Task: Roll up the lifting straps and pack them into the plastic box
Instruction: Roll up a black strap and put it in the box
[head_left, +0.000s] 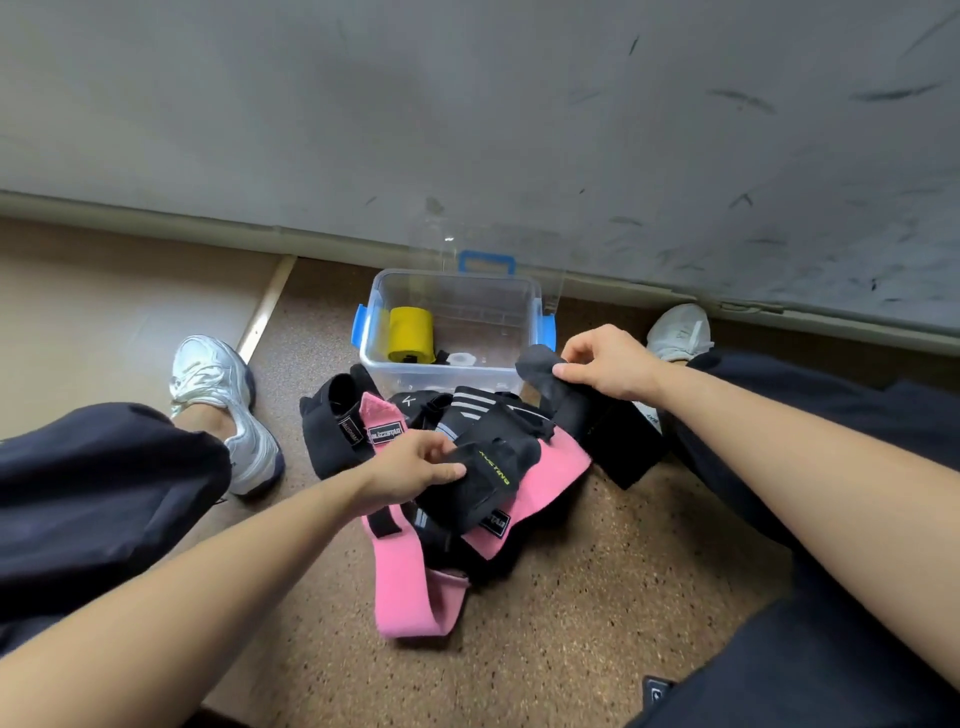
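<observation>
The clear plastic box stands open on the speckled floor at the centre of the frame, blue latches on both sides. Its see-through lid leans on the wall behind it. Inside, at the left, lies one yellow roll on its side, its long axis running up and down the frame with the coiled end facing the lower edge.

Just below the box lies the pile of unrolled straps. The left hand, just left of centre, grips a black strap with yellow-green lettering, which lies slantwise from lower left to upper right. The right hand, right of centre beside the box, pinches a black strap end between thumb and fingers. Whether both hands hold one strap cannot be told. A pink strap runs from lower centre up to the right beneath the black ones.
</observation>
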